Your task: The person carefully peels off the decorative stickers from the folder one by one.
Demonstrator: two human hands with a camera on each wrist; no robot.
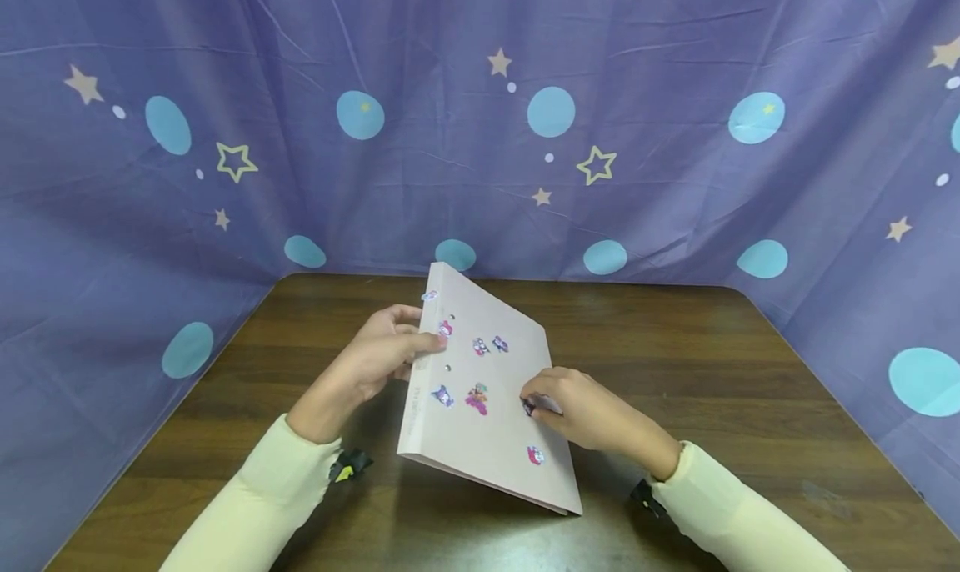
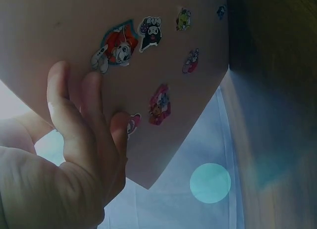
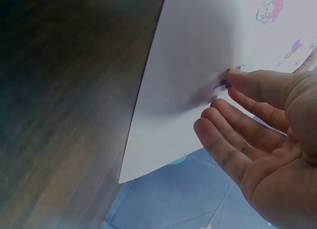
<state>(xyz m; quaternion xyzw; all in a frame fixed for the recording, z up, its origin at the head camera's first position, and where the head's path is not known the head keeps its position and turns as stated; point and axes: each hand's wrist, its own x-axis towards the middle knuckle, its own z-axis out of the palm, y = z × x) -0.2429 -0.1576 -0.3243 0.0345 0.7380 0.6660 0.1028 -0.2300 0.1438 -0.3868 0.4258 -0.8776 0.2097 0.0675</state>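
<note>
A pale pinkish-white file folder (image 1: pixel 498 434) stands tilted over the table. My left hand (image 1: pixel 386 347) grips it at the spine, thumb on the near cover and the other fingers spread behind. Cartoon stickers dot this cover, among them a purple one (image 1: pixel 442 396) and a pink-and-orange one (image 1: pixel 477 398). At the cover's right part, my right hand (image 1: pixel 585 405) pinches a small dark sticker (image 3: pixel 223 83) between thumb and index finger, right at the surface. Several more stickers show on the far cover in the left wrist view, the largest a red-and-white dog (image 2: pixel 119 47).
Beneath the folder lies a brown wood-grain table (image 1: pixel 720 372). A small clear scrap (image 1: pixel 825 499) rests on it at the right. A blue-purple curtain (image 1: pixel 450 180) with stars and dots hangs behind and along both sides.
</note>
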